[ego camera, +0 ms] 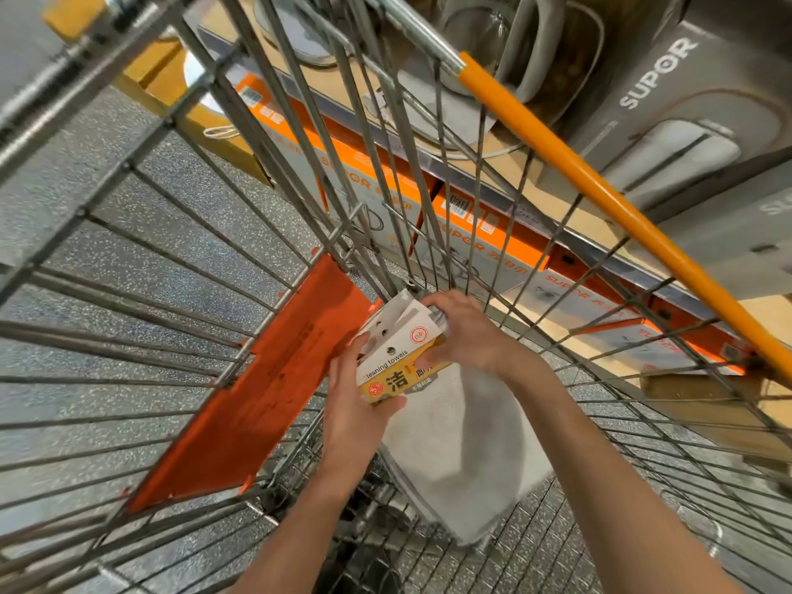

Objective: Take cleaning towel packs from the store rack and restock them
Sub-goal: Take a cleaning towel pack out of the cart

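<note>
Both hands work inside a wire-mesh metal shopping cart point(180, 293) with an orange handle bar point(600, 199) and an orange plastic flap point(265, 379).

Left hand point(355, 418): fingers wrapped around the lower left edge of a stack of cleaning towel packs point(398, 358), thumb pressed on the yellow-and-white cardboard header printed "Cleaning towels".

Right hand point(463, 332): fingers curled over the top right of the same stack, gripping it from above.

The packs are held just above the cart's mesh floor, near its front corner. A grey folded towel cloth point(463, 448) hangs below the header, between the two forearms.

Beyond the cart, grey and orange SUPOR appliance boxes point(668, 105) stand on the speckled floor point(128, 233).
</note>
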Demonstrator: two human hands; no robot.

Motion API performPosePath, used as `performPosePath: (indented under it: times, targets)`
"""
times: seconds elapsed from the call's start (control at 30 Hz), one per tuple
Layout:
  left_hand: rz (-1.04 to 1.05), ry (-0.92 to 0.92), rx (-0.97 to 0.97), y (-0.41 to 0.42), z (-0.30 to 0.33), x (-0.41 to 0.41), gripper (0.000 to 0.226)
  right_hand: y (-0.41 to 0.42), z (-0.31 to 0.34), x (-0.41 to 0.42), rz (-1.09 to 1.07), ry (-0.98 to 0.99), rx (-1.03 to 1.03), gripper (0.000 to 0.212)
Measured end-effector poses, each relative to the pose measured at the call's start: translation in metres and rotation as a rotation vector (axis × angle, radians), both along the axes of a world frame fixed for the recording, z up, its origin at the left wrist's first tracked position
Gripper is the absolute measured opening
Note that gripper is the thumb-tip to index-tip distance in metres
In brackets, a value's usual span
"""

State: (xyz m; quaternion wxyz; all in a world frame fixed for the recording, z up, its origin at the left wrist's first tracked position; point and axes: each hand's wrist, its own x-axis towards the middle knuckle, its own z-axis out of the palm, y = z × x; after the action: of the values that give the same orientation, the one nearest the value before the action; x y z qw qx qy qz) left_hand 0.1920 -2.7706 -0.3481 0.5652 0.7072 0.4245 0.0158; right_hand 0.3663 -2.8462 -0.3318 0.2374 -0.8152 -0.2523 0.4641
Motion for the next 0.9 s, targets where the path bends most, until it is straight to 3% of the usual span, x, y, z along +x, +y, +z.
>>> performPosePath:
  times: [0.13, 0.3, 0.5, 0.9]
  targets:
    - [-0.01, -0.011, 0.017, -0.003, 0.001, -0.002, 0.095, -0.006, 0.006, -0.004, -0.07, 0.047, 0.059, 0.062]
    - [0.038, -0.03, -0.14, -0.003, -0.002, -0.009, 0.106, -0.016, 0.016, -0.005, -0.145, 0.141, 0.099, 0.05]
    - [-0.003, 0.045, -0.069, -0.003, 0.001, -0.008, 0.104, -0.028, 0.012, -0.011, -0.228, 0.155, 0.133, 0.049]
    - [0.074, -0.027, -0.181, 0.001, -0.015, -0.003, 0.102, -0.012, 0.008, -0.006, -0.178, 0.158, 0.072, 0.054]
